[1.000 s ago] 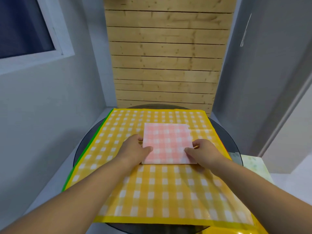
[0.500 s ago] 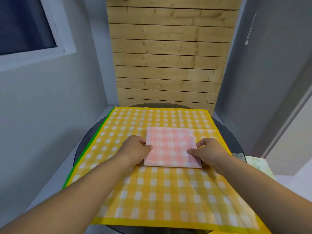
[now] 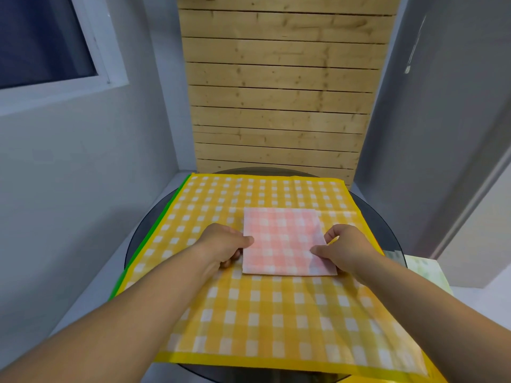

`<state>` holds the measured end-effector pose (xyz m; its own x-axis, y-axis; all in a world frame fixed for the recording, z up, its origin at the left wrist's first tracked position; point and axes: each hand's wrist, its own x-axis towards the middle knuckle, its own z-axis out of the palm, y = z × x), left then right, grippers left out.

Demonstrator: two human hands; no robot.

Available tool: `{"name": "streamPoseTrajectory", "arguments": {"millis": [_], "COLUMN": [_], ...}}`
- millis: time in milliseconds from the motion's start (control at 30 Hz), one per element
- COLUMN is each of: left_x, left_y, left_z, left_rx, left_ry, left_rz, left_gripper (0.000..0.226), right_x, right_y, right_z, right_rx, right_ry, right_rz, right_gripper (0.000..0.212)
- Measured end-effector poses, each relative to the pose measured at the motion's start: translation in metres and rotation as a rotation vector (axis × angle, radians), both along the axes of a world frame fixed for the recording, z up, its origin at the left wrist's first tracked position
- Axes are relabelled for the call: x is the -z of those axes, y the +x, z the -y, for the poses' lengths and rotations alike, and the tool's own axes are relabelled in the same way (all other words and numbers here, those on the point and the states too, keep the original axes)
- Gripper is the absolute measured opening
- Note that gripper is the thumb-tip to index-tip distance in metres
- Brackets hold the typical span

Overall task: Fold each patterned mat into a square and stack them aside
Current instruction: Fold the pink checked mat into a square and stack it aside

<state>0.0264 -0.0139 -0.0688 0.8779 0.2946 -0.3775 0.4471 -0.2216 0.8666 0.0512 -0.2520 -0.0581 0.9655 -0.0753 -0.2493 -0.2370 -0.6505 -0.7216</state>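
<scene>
Pale wooden planks (image 3: 279, 87) fill the wall ahead of me, grey walls close in on both sides, and a window (image 3: 41, 40) sits high on my left. Below them is a round dark glass tabletop (image 3: 387, 222), mostly covered by a large yellow checked mat (image 3: 262, 313) spread flat, with the green edge (image 3: 149, 236) of another sheet showing from under its left side. On the middle of the yellow mat lies the pink checked mat (image 3: 282, 241), folded into a small square. My left hand (image 3: 221, 244) pinches its left edge, thumb on top and fingers curled underneath. My right hand (image 3: 345, 248) grips the right edge in the same way, thumb lying across the near right corner. My hands are apart, with the pink square between them. Off the tabletop's right rim, a pale green patterned sheet (image 3: 425, 272) lies on a lower surface; I cannot tell if it is folded.
</scene>
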Motion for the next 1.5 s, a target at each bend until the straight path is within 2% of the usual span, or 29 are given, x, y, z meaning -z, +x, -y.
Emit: {"name": "streamPoseTrajectory", "arguments": {"millis": [333,433,533,600,667,700,767,833,900,967,1067,1300,1500], "left_x": [0.001,0.005,0.006,0.006,0.01,0.012,0.018,0.024,0.029,0.03,0.031,0.033,0.023], "left_y": [-0.005,-0.005,-0.006,-0.011,-0.016,-0.019,-0.022,-0.024,-0.023,-0.021,-0.02,-0.021,-0.019], "left_z": [0.003,0.005,0.012,0.02,0.03,0.034,0.041,0.044,0.043,0.042,0.042,0.022,0.011], "left_rx": [-0.029,-0.004,0.099,0.223,0.332,0.401,0.593,0.733,0.769,0.782,0.793,0.851,0.874], "left_ry": [-0.009,0.061,0.334,0.683,0.951,0.986,0.983,0.993,1.019,1.045,1.06,1.097,1.04], "left_rz": [0.049,0.08,0.123,0.13,0.178,0.212,0.235,0.175,0.133,0.11,0.089,0.088,0.035], "left_gripper": [0.024,0.024,0.023,0.019,0.032,0.043,0.056,0.059,0.059,0.059,0.058,0.071,0.08], "right_x": [-0.005,-0.005,-0.005,-0.004,-0.001,0.001,0.004,0.006,0.01,0.021,0.042,0.043,0.031], "right_y": [0.001,-0.002,-0.005,-0.005,-0.005,-0.005,-0.005,-0.008,-0.016,-0.023,-0.029,-0.021,-0.021], "right_z": [0.003,0.005,0.004,0.004,0.003,0.002,0.0,-0.003,-0.007,-0.012,-0.017,0.012,0.028], "right_rx": [-0.052,-0.105,-0.165,-0.185,-0.211,-0.229,-0.266,-0.281,-0.352,-0.517,-0.662,-0.697,-0.729], "right_ry": [-0.13,-0.234,-0.349,-0.378,-0.395,-0.404,-0.421,-0.489,-0.633,-0.676,-0.704,-0.776,-0.746], "right_rz": [-0.064,-0.079,-0.039,-0.008,0.03,0.044,0.047,0.09,0.288,0.432,0.321,0.173,0.111], "right_gripper": [0.05,0.051,0.055,0.059,0.072,0.08,0.085,0.075,0.061,0.054,0.058,0.073,0.07]}}
